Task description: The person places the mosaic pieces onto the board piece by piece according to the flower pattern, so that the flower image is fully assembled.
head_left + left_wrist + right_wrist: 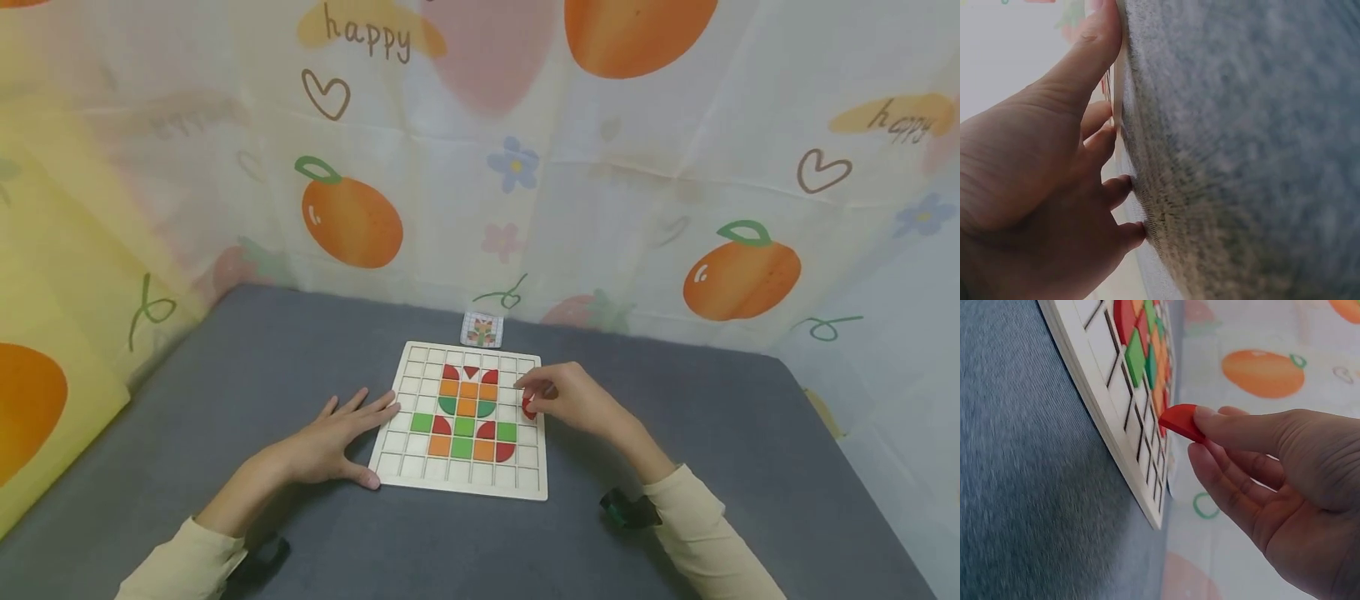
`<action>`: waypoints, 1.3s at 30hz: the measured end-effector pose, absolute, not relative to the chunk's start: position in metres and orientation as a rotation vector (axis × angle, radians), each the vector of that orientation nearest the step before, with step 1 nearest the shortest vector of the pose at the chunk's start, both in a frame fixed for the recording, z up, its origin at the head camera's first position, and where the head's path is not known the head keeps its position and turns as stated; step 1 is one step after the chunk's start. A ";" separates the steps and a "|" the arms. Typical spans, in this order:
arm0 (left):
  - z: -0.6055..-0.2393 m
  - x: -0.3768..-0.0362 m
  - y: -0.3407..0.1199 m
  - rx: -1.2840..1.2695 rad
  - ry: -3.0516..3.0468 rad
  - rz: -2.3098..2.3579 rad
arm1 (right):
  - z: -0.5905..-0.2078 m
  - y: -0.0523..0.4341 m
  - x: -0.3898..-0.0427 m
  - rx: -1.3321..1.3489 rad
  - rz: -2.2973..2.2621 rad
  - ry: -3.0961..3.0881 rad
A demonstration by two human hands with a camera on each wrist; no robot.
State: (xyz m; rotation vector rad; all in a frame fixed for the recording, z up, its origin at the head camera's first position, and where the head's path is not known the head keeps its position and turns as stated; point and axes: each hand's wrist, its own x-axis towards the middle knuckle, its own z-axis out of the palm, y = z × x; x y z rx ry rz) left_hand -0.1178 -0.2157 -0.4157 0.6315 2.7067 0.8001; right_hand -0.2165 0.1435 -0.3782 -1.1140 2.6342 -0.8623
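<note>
The right hand [573, 398] pinches a red quarter-round wooden tile [1180, 421], hovering at the right edge of the pale wooden grid board [461, 486]; empty cells lie just beneath and left of the grip. The left hand [330, 442], fingers flat, presses the board's left edge.

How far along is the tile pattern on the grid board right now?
Done: orange, green and red tiles fill the middle cells of the wooden grid board. In hand: the right hand pinches a red quarter-round tile over the board's right columns, not yet seated; the left hand rests flat at the board's left edge. Left: the outer cells are empty; the pattern card is too small to compare.
</note>
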 end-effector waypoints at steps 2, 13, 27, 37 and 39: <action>-0.417 -0.117 -0.216 0.632 2.717 0.796 | -0.379 0.138 -0.215 -1.147 -0.840 2.615; -0.419 -0.117 -0.215 0.599 2.695 0.835 | -0.386 0.108 -0.208 -1.235 -0.909 2.499; -0.418 -0.118 -0.215 0.625 2.714 0.816 | -0.383 0.059 -0.201 -1.261 -0.898 2.432; -0.418 -0.117 -0.216 0.632 2.714 0.826 | -0.381 0.028 -0.197 -1.320 -0.848 2.397; -0.418 -0.117 -0.217 0.638 2.718 0.827 | -0.381 0.024 -0.196 -1.332 -0.835 2.390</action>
